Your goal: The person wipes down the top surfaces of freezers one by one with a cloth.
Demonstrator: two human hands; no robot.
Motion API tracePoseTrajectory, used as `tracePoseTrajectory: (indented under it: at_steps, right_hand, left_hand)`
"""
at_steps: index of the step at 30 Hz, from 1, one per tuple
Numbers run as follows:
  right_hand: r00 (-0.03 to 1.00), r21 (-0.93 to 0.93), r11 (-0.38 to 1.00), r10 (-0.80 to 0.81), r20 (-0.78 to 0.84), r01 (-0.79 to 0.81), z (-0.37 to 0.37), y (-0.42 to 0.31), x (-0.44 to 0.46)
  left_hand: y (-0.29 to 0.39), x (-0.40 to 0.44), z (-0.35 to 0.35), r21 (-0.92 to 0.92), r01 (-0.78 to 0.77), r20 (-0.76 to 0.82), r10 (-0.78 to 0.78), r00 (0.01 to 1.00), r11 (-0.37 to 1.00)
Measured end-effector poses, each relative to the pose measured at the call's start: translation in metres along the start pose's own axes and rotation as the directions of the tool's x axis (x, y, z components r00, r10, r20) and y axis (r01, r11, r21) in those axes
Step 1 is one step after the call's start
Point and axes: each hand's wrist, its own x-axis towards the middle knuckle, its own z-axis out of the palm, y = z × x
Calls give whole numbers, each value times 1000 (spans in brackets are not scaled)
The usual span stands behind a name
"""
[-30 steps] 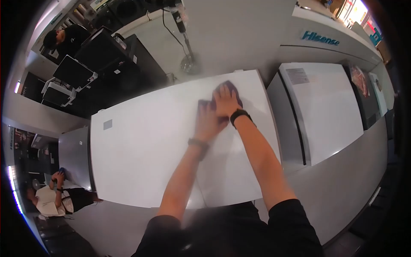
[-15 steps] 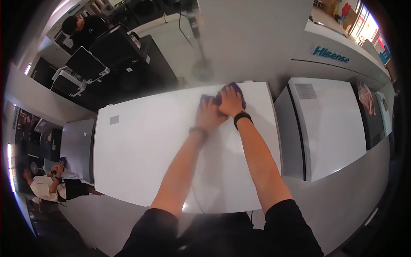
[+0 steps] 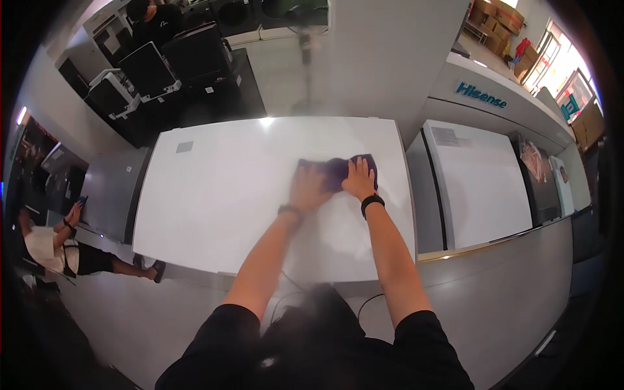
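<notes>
A dark purple cloth [image 3: 336, 173] lies spread on the white top of a large appliance [image 3: 214, 195], right of its middle. My left hand [image 3: 311, 187] presses on the cloth's left part; its outline is hazy, and the fingers look extended over the fabric. On the right part of the cloth rests my right hand [image 3: 360, 179], palm down with fingers spread. Each wrist has a dark band. A small grey label [image 3: 184, 147] is near the top's far left corner.
A second white-topped appliance [image 3: 484, 188] stands at the right. To the left are a grey appliance [image 3: 110, 188] and a person [image 3: 58, 250] touching it. Another person [image 3: 156, 23] is behind dark appliances [image 3: 198, 84]. Cables show near my body.
Both hands and the cloth have moved nearer to me on the white top, and the cloth is more spread out between them. The camera view has shifted.
</notes>
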Motion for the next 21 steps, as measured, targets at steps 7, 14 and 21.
tracePoseTrajectory:
  at_steps: [7,14,21]
  right_hand:
    - [997,-88,994,-72,-35,68,49,0,-91]
    - [943,-163,969,-223,-247,186,97,-21,-185]
    - [831,-199,910,-414,-370,364,156,-65,-232]
  left_hand:
    - [-15,-95,-7,36,16,40,-17,999,999]
    - [-52,-185,47,140,-151,-304,188,934,979]
    - [-48,-291,34,-57,-95,-432,61,900,994]
